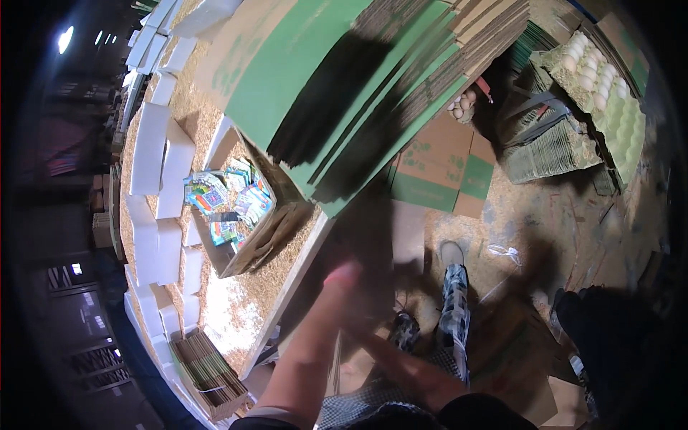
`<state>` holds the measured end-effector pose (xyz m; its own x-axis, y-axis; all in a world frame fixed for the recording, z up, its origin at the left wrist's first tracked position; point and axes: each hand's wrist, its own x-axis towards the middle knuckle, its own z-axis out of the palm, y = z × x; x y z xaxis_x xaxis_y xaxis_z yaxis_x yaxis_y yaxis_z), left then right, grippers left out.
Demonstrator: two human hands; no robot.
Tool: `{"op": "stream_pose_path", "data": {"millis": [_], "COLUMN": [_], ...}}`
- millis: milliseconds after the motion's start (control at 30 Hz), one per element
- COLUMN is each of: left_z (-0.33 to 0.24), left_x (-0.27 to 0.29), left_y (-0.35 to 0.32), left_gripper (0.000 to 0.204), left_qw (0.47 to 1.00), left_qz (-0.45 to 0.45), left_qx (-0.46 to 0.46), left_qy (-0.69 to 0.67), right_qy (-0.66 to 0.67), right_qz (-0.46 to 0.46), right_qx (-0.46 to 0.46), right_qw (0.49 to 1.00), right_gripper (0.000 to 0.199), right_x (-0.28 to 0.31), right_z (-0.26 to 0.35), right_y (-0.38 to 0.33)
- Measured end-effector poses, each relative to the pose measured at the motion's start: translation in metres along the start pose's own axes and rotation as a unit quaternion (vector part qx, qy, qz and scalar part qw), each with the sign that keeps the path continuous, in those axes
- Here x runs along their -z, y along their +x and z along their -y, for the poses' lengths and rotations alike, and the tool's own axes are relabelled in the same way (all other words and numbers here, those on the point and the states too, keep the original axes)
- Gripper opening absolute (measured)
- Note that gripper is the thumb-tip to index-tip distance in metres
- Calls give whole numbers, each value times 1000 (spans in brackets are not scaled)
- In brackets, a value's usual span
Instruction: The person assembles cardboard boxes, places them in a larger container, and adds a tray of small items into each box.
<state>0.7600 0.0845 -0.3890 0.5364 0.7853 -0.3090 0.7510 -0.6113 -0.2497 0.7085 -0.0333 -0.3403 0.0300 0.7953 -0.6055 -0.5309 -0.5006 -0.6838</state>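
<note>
While the stack of flattened green-and-brown cardboard (287, 79) lies across the right edge of the worktop (295, 283), the left hand (342, 276) is just below its lowest corner, beside the wooden edge. The right hand (355, 313) is close to the left wrist — both are blurred and shadowed, so I cannot tell whether they are open or closed, or holding anything. Left of the stack, an open carton (266, 240) holds colourful packets (251, 201). White panels (159, 244) line the worktop's left edge; a cardboard bundle (204, 369) sits at its lower corner. Eggs (589, 72) fill part of a tray (622, 132) at upper right.
</note>
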Motion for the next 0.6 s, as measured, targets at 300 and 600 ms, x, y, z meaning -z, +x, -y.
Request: {"op": "stream_pose_path", "data": {"millis": [300,600], "left_z": [40,29], "left_x": [123,220], "left_y": [-63,-105], "left_gripper": [58,77], "left_qw": [964,979], "left_qz": [169,197], "left_qx": [-119,-34], "left_qy": [-170,-43], "right_qy": [-342,-491], "right_qz": [-285,-343], "right_qx": [-54,55], "right_qw": [894,799], "right_gripper": [121,71], "right_x": [195,180], "right_z": [30,60], "right_y": [-1,70]}}
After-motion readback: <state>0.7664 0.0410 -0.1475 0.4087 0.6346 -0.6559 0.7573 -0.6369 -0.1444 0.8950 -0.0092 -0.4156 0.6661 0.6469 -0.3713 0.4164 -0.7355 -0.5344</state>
